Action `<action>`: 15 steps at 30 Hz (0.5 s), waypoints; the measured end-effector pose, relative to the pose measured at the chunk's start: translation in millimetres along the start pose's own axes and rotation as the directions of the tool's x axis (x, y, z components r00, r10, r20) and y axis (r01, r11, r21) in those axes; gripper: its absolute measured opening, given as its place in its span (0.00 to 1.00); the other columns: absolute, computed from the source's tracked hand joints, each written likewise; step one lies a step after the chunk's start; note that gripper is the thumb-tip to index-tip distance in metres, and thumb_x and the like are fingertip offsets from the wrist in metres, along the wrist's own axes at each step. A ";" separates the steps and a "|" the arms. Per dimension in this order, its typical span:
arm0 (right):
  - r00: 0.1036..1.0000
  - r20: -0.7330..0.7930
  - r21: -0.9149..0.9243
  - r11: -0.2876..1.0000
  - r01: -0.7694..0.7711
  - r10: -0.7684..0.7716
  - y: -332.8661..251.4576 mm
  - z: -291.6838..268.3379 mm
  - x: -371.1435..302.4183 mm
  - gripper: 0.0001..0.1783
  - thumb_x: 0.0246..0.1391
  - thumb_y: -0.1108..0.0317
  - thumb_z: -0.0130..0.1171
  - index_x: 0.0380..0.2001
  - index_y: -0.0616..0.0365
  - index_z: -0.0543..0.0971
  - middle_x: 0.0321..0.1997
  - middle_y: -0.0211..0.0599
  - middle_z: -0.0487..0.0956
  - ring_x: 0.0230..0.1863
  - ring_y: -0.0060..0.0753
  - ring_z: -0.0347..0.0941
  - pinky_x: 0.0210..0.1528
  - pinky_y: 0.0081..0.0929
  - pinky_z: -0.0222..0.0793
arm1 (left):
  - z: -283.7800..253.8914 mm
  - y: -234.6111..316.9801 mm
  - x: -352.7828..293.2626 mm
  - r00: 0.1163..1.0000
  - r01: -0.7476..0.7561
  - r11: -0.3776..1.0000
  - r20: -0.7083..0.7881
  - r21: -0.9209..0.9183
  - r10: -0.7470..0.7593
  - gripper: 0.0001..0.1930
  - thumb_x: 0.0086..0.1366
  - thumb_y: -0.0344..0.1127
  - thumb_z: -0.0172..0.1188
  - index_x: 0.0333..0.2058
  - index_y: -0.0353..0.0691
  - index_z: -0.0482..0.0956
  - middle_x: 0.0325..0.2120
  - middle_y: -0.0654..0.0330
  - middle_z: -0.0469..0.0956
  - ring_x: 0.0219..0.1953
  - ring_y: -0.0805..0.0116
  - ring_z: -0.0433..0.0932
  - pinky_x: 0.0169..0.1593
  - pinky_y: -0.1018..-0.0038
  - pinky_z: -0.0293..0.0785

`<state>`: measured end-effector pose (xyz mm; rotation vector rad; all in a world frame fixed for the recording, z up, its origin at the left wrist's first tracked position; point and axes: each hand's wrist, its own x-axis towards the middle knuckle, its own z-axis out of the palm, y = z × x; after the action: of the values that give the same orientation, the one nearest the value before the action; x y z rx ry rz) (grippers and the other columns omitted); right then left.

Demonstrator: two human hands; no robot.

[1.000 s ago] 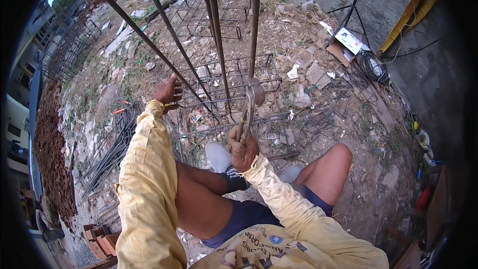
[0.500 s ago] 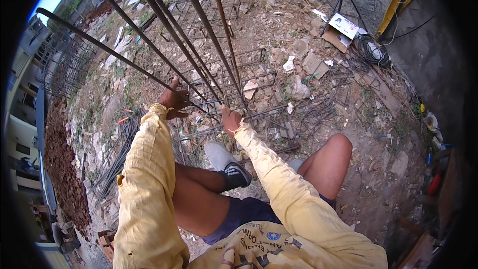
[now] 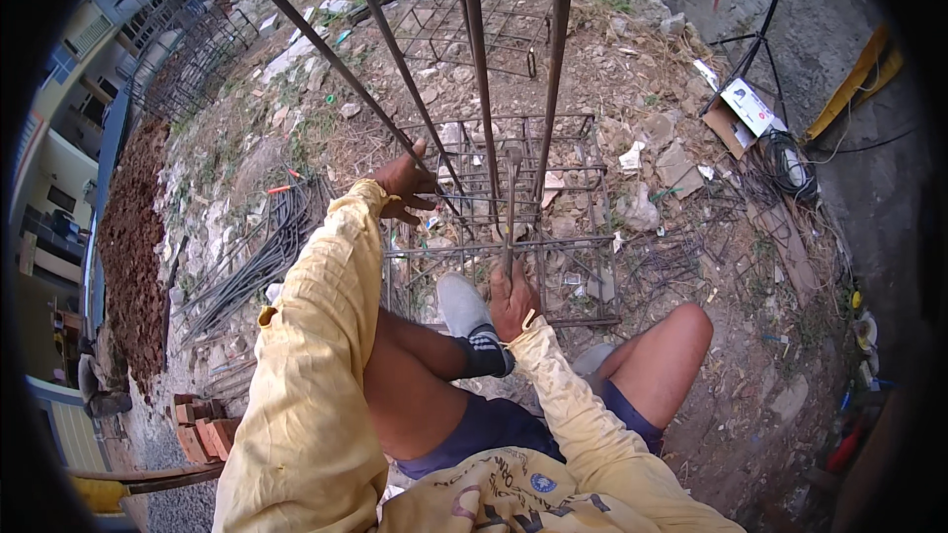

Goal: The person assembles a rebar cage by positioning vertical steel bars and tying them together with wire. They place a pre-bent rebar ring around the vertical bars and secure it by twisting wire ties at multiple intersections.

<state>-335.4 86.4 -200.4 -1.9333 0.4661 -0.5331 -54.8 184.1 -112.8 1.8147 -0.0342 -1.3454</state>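
Observation:
Several long upright steel rebars (image 3: 480, 59) rise from a wire-tied reinforcement cage (image 3: 571, 241) lying on the ground before me. My left hand (image 3: 403, 185) is at the foot of the leftmost rebar (image 3: 331, 57), its fingers bent loosely about the bar. Closer to me, my right hand (image 3: 512, 298) grips a short, slim rod-like tool (image 3: 510, 212) that points away over the cage. The tool's far end is a little wider; its exact kind cannot be made out.
More rebar cages (image 3: 464, 25) lie farther off. A bundle of steel bars (image 3: 262, 257) is at the left, near stacked bricks (image 3: 205, 429). An open carton (image 3: 741, 116), a tripod (image 3: 758, 39) and coiled cable (image 3: 787, 163) stand right, by the wall. Rubble covers the ground.
My right hand has drawn back from the rebars and now shows the rod-like tool in it. My left hand stays at the leftmost bar. The view has shifted, and the bars look more upright.

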 end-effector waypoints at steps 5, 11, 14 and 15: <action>0.938 -0.064 0.159 0.925 0.345 -0.340 -33.8 5.8 5.0 0.24 0.63 0.46 0.47 0.42 0.59 0.69 0.25 0.49 0.76 0.28 0.59 0.76 0.28 0.44 0.70 | -7.1 1.1 -8.1 0.997 -0.056 0.997 -0.057 -0.044 0.053 0.49 0.61 0.76 0.29 0.62 0.36 0.63 0.61 0.52 0.65 0.56 0.48 0.68 0.58 0.43 0.59; 0.990 0.079 -0.227 0.969 -0.094 0.114 -10.3 63.3 77.6 0.30 0.65 0.43 0.38 0.45 0.63 0.70 0.30 0.58 0.77 0.36 0.61 0.74 0.37 0.47 0.68 | -37.9 -13.1 -0.7 0.911 -0.264 0.956 -0.359 -0.125 0.204 0.47 0.61 0.77 0.32 0.61 0.41 0.66 0.56 0.56 0.71 0.51 0.56 0.72 0.55 0.48 0.64; 0.925 0.337 -0.342 0.938 -0.051 0.173 61.1 64.9 120.2 0.33 0.65 0.40 0.36 0.46 0.63 0.71 0.27 0.63 0.76 0.35 0.68 0.72 0.38 0.50 0.67 | -28.3 -5.2 2.3 0.903 -0.300 0.940 -0.366 -0.161 0.225 0.45 0.61 0.76 0.33 0.61 0.42 0.66 0.55 0.56 0.72 0.50 0.55 0.73 0.56 0.49 0.64; 0.949 0.256 -0.287 0.952 -0.104 0.181 50.5 71.5 113.4 0.34 0.64 0.39 0.36 0.44 0.64 0.72 0.29 0.65 0.76 0.38 0.69 0.72 0.41 0.52 0.66 | -35.0 -12.2 -0.9 0.900 -0.294 0.944 -0.374 -0.148 0.222 0.45 0.62 0.75 0.33 0.61 0.42 0.66 0.55 0.55 0.72 0.50 0.54 0.73 0.54 0.49 0.65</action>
<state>-206.1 58.3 -255.3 -2.1739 0.5116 -0.0979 -32.8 213.4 -117.9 1.7806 0.0491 -0.7926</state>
